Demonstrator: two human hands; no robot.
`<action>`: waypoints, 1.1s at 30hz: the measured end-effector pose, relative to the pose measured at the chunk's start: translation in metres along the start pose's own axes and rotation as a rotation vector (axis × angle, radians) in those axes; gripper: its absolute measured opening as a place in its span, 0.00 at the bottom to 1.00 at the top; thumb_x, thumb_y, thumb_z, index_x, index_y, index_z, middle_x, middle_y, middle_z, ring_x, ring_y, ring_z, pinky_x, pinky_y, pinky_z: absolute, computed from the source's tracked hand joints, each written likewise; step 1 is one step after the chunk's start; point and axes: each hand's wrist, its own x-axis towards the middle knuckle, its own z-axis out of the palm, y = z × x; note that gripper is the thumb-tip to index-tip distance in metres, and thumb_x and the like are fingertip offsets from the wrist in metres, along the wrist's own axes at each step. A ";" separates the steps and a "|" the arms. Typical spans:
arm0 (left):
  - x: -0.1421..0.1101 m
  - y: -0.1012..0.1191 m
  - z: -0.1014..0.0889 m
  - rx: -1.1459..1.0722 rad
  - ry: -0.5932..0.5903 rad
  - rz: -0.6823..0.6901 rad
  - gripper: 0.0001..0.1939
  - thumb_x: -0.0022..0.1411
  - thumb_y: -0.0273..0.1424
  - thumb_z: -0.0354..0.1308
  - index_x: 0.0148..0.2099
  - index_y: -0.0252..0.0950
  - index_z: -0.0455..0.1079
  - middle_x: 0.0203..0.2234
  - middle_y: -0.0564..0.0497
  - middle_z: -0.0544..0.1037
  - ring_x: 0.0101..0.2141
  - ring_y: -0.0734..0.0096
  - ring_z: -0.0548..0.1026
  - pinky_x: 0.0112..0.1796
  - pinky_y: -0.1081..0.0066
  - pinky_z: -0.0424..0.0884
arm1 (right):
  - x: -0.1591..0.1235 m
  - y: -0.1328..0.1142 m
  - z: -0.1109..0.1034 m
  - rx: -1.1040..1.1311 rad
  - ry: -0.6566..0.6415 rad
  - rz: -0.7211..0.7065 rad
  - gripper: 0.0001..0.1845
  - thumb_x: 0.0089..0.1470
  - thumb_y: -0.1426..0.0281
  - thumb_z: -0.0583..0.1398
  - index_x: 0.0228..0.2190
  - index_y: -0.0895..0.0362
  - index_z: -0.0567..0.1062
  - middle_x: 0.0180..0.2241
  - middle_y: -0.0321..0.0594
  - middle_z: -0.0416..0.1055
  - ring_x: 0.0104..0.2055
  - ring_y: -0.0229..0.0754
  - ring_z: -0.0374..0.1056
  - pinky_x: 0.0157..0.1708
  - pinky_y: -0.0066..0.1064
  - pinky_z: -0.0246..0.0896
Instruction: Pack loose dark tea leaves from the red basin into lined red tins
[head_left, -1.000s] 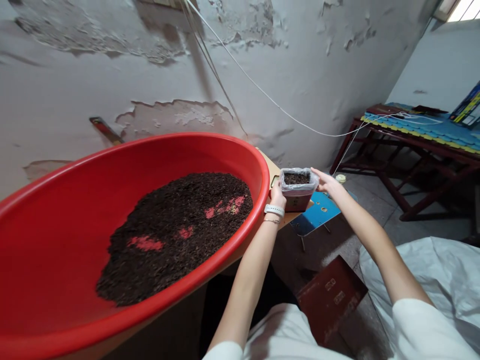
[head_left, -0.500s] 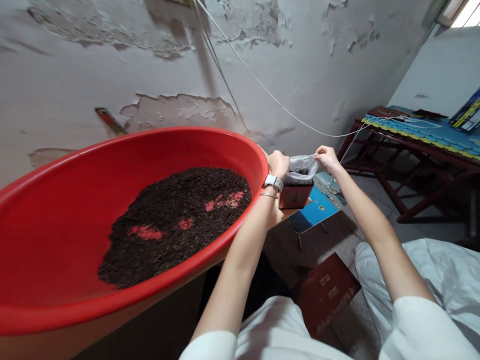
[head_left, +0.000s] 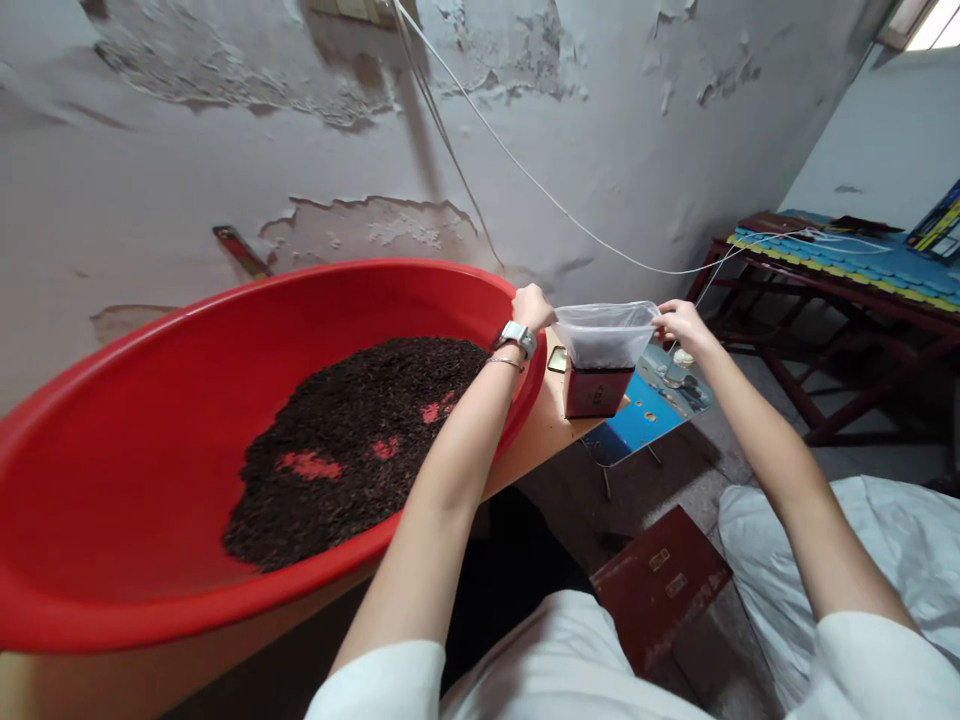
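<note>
To the right of the small blue table (head_left: 626, 427), a dark red bench (head_left: 786, 385) is covered with blue mats (head_left: 874, 258). Nearer than this table, a white sack (head_left: 900, 540) is seen; behind the table, the wall (head_left: 622, 150) is badly peeled.

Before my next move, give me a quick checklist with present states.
1. Left hand gripping the clear bag: ok, at its near-basin corner.
2. Right hand gripping the bag: ok, at the opposite corner.
3. Tin upright on the table: ok, close to the table's edge.
4. Tin apart from the red basin: ok, tabletop shows between them.
5. Bag top folded down: not ok, it stands above the tin, stretched between both hands.
6. Bag contents: cannot tell, the bag's side hides them.
</note>
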 end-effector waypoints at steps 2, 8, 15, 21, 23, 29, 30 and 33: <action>0.002 -0.004 -0.007 0.073 -0.002 0.030 0.10 0.45 0.20 0.67 0.21 0.33 0.69 0.21 0.46 0.75 0.41 0.55 0.79 0.49 0.62 0.71 | 0.000 0.000 -0.010 0.063 0.057 -0.036 0.09 0.48 0.79 0.62 0.31 0.57 0.68 0.18 0.32 0.65 0.20 0.33 0.64 0.22 0.25 0.66; -0.004 -0.008 -0.022 0.036 -0.173 0.007 0.17 0.52 0.33 0.69 0.20 0.32 0.66 0.16 0.47 0.72 0.28 0.60 0.79 0.39 0.63 0.77 | 0.008 0.020 -0.029 -0.074 -0.114 -0.101 0.15 0.42 0.79 0.65 0.35 0.59 0.71 0.33 0.40 0.72 0.26 0.35 0.68 0.23 0.25 0.65; -0.004 0.006 0.021 -0.061 -0.228 0.003 0.11 0.53 0.20 0.63 0.22 0.31 0.67 0.21 0.44 0.75 0.30 0.58 0.80 0.38 0.59 0.77 | 0.017 0.023 0.007 -0.183 -0.466 -0.310 0.32 0.35 0.74 0.70 0.47 0.57 0.74 0.36 0.37 0.75 0.25 0.33 0.62 0.22 0.21 0.55; -0.011 0.016 0.058 -0.132 -0.231 0.090 0.08 0.52 0.21 0.62 0.23 0.33 0.68 0.20 0.48 0.74 0.35 0.62 0.78 0.42 0.68 0.73 | 0.011 0.001 0.061 -0.244 -0.480 -0.457 0.31 0.30 0.76 0.71 0.42 0.54 0.76 0.37 0.35 0.75 0.30 0.36 0.64 0.29 0.23 0.57; -0.014 0.015 0.052 -0.139 -0.215 0.115 0.08 0.55 0.23 0.60 0.24 0.33 0.70 0.21 0.48 0.75 0.36 0.63 0.77 0.42 0.70 0.72 | 0.011 -0.004 0.070 -0.364 -0.405 -0.516 0.13 0.33 0.76 0.69 0.27 0.56 0.77 0.29 0.36 0.73 0.34 0.41 0.66 0.34 0.25 0.57; -0.036 0.002 0.035 0.088 -0.275 0.158 0.05 0.52 0.20 0.60 0.25 0.32 0.71 0.24 0.45 0.77 0.38 0.56 0.78 0.43 0.67 0.70 | 0.011 0.000 0.080 -0.407 -0.140 -0.504 0.15 0.43 0.70 0.62 0.12 0.56 0.65 0.20 0.36 0.65 0.30 0.39 0.63 0.33 0.27 0.55; -0.042 -0.001 0.040 0.116 -0.296 0.170 0.05 0.51 0.19 0.60 0.26 0.32 0.71 0.26 0.44 0.77 0.39 0.55 0.78 0.44 0.67 0.70 | 0.011 0.002 0.082 -0.382 -0.089 -0.438 0.16 0.44 0.70 0.61 0.11 0.55 0.64 0.18 0.35 0.62 0.29 0.39 0.62 0.31 0.27 0.54; -0.059 -0.006 0.064 0.107 -0.295 0.173 0.06 0.52 0.18 0.61 0.32 0.32 0.73 0.33 0.43 0.79 0.43 0.53 0.77 0.47 0.66 0.70 | 0.008 0.007 0.089 -0.261 0.013 -0.208 0.16 0.45 0.73 0.59 0.11 0.54 0.62 0.12 0.34 0.54 0.25 0.39 0.61 0.27 0.27 0.53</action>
